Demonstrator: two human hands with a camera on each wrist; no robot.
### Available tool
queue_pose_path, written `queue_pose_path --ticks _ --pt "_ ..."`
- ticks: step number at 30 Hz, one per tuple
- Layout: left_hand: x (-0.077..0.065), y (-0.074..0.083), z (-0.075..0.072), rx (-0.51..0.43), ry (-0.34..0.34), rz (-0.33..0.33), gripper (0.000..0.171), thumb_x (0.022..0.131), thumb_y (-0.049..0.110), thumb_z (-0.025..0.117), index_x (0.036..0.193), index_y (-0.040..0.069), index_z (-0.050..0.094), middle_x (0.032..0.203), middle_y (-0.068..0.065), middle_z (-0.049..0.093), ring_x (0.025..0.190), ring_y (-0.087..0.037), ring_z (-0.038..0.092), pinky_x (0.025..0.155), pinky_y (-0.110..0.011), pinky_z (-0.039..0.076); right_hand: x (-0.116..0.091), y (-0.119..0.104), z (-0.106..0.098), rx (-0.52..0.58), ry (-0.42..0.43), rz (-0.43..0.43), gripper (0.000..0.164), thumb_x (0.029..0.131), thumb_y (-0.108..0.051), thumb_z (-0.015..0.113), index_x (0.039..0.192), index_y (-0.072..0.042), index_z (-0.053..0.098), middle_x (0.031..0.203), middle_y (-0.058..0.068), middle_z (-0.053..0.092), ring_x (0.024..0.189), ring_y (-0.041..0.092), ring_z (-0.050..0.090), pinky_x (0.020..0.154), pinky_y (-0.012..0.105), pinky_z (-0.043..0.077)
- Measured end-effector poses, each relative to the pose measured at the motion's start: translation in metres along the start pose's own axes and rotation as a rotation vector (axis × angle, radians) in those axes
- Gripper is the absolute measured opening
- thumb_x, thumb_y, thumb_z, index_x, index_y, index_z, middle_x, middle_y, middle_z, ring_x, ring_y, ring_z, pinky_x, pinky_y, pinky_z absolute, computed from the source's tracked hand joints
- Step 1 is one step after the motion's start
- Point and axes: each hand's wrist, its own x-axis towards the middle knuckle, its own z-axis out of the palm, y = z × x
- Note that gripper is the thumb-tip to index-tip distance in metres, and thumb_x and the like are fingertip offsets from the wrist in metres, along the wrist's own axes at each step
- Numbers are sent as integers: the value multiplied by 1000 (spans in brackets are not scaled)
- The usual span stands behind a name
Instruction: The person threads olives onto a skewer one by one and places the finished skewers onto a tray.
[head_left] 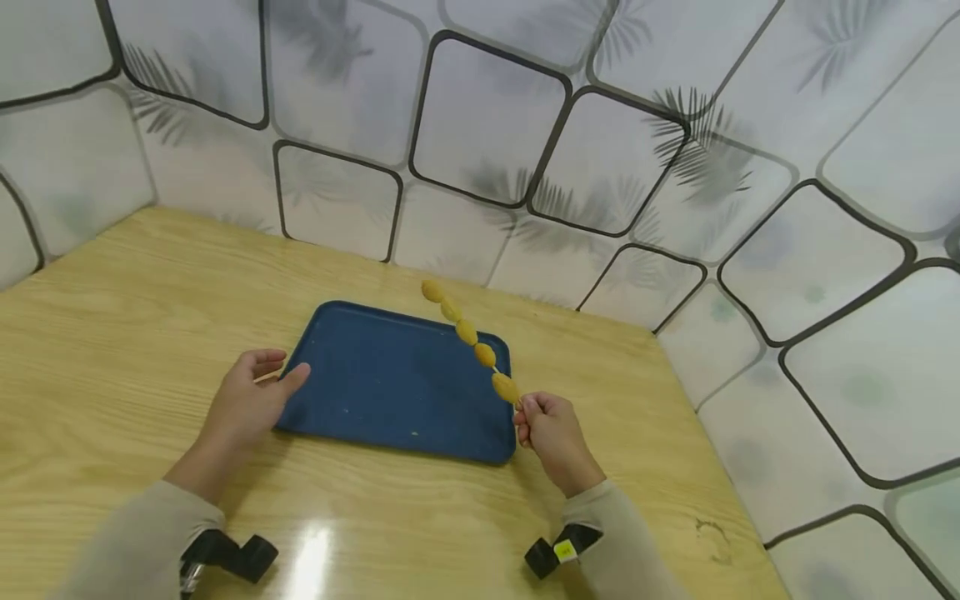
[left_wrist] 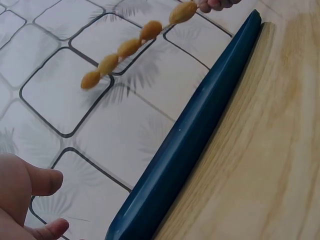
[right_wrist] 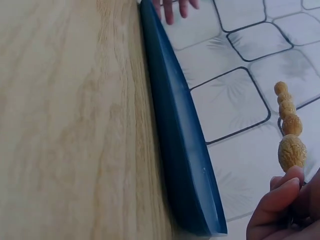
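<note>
A blue tray (head_left: 397, 379) lies on the wooden table. My right hand (head_left: 551, 433) pinches the bare end of a skewer (head_left: 466, 332) threaded with several oval, yellow-brown pieces of food. The skewer points up and to the left, held over the right part of the tray. In the right wrist view, thumb and fingers (right_wrist: 285, 197) close around the stick just below the lowest piece. My left hand (head_left: 251, 396) is at the tray's left edge, thumb and fingers spread apart and holding nothing. Its thumb overlaps the tray rim in the head view.
The light wooden table (head_left: 390, 517) extends around the tray on all sides. Behind it and along the right stands a pale wall (head_left: 480, 117) with dark rounded outlines and leaf prints. A black device (head_left: 232, 557) is strapped to each wrist.
</note>
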Motion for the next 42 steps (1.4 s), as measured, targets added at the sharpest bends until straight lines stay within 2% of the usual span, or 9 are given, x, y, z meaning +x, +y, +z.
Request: queue_pose_path --ticks 5,12,20,27,34,42 --pt "-4 1 2 28 -24 13 72 100 44 51 149 -1 23 154 -26 21 138 -46 25 105 -58 36 12 -3 11 -129 -28 16 26 106 -8 40 98 9 58 75 5 53 60 12 48 51 21 44" --pt "-5 4 3 44 -15 13 70 99 43 52 148 -1 26 153 -26 24 138 -46 25 106 -58 35 29 -11 29 -287 -88 7 27 105 -6 41 93 7 62 73 5 55 59 14 51 53 24 48" --pt "-3 4 3 74 -14 17 70 99 44 52 147 -1 27 152 -27 25 137 -46 26 105 -58 36 41 -13 43 -341 -96 -8 26 103 -5 44 92 8 64 71 7 58 58 14 55 51 26 50" --pt "-5 3 3 64 -6 11 67 100 41 52 146 -1 28 150 -28 25 138 -46 24 106 -59 34 50 -7 47 -433 -108 2 24 102 -8 48 88 1 64 74 8 61 61 15 58 53 26 52" --pt "-5 3 2 77 -7 6 67 100 41 51 146 -1 28 150 -28 26 138 -46 23 107 -59 32 54 -10 48 -692 -95 -126 28 101 -13 51 78 -5 64 67 4 56 58 17 51 52 27 42" --pt "-4 3 4 89 -3 -2 66 100 41 53 145 0 29 150 -28 27 139 -45 23 107 -59 32 51 -12 45 -775 -123 -199 24 100 -14 54 81 -5 66 68 4 56 57 18 50 53 28 42"
